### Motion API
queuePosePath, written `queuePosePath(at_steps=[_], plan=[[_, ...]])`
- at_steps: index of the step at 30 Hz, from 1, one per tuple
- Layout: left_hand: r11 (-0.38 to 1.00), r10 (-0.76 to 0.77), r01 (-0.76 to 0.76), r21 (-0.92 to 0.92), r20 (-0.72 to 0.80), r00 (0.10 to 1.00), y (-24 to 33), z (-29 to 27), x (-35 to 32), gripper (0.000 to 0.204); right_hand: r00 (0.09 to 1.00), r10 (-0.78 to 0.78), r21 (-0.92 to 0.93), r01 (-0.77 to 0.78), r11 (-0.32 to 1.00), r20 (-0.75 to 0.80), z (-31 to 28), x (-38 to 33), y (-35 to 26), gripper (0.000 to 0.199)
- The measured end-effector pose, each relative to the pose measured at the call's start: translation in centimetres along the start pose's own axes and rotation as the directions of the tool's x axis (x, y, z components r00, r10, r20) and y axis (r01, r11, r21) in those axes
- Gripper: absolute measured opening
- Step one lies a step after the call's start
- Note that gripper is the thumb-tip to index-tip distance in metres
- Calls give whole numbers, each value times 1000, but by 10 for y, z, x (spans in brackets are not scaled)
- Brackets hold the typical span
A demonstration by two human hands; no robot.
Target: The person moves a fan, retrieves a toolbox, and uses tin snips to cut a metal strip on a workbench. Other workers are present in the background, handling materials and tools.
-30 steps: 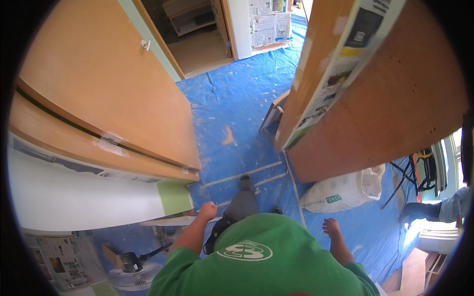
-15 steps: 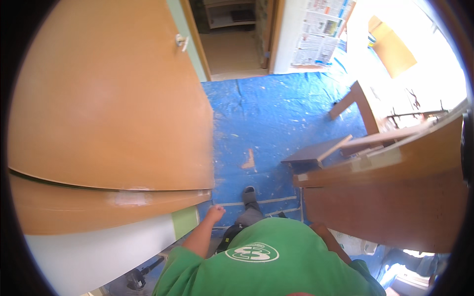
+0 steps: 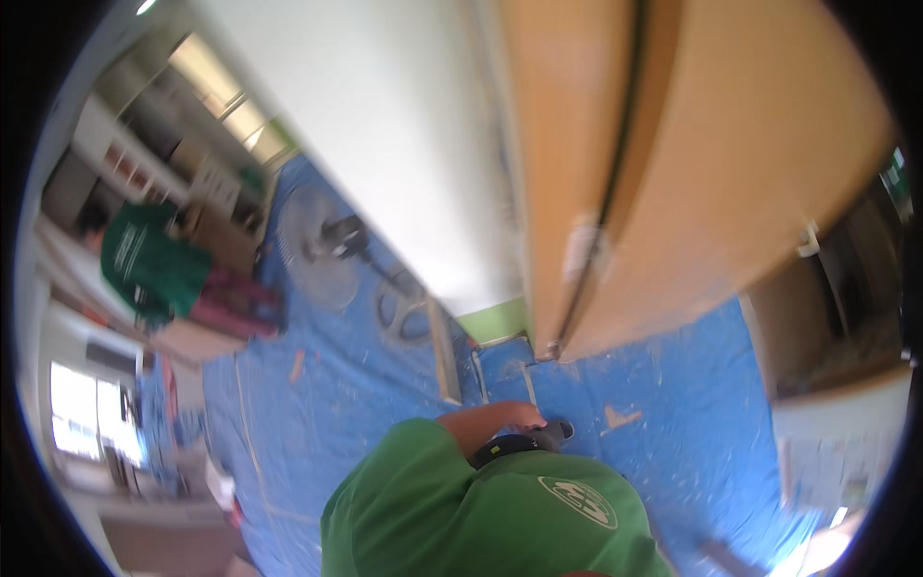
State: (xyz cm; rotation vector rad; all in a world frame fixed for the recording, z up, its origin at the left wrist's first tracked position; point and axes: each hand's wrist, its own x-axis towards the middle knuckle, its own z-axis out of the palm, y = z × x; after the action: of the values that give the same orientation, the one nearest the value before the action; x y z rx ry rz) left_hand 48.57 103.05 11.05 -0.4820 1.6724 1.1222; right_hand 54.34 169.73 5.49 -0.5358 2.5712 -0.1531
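Blue sheet (image 3: 683,385) is laid below the door (image 3: 740,173), seen ahead of the left hand (image 3: 522,415); how the blurred fingers are bent cannot be told. Unlike before, another person (image 3: 159,260) is seen, left of the fan (image 3: 341,238).

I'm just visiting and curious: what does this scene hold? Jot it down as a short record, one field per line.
Left hand: bare, seen beside a dark grey shoe; too blurred to tell its grip
Right hand: not in view
Door: flat orange-brown wooden door, white handle
Floor cover: blue plastic sheeting
Fan: round wire-caged fan with dark motor, left of the smooth white wall
Co-worker: person in dark green shirt, far left
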Motion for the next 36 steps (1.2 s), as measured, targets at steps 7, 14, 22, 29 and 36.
queuePosePath(at_steps=[7, 14, 22, 29, 36], plan=[[975, -160, 195, 104, -274, 948, -198, 93, -73, 70, 838, -532, -283, 543, 791, 120, -25, 106, 41, 15], [934, -305, 341, 110, -256, 917, -340, 278, -112, 60, 810, 267, 740, -585, 331, 522, -75, 136, 5, 29], [971, -222, 234, -55, -581, 783, -378, 352, -166, 43, 851, -153, 210, 51, 976, 503, -22, 159, -81, 26], [949, -262, 312, -37, -642, 720, -452, 365, -193, 33, 809, -52, 407, -239, 882, 586, -59, 155, -250, 24], [984, -105, 178, 14, -759, 643, -598, 359, -211, 19, 742, -88, 144, -11, 990, 664, -8, 131, -421, 22]])
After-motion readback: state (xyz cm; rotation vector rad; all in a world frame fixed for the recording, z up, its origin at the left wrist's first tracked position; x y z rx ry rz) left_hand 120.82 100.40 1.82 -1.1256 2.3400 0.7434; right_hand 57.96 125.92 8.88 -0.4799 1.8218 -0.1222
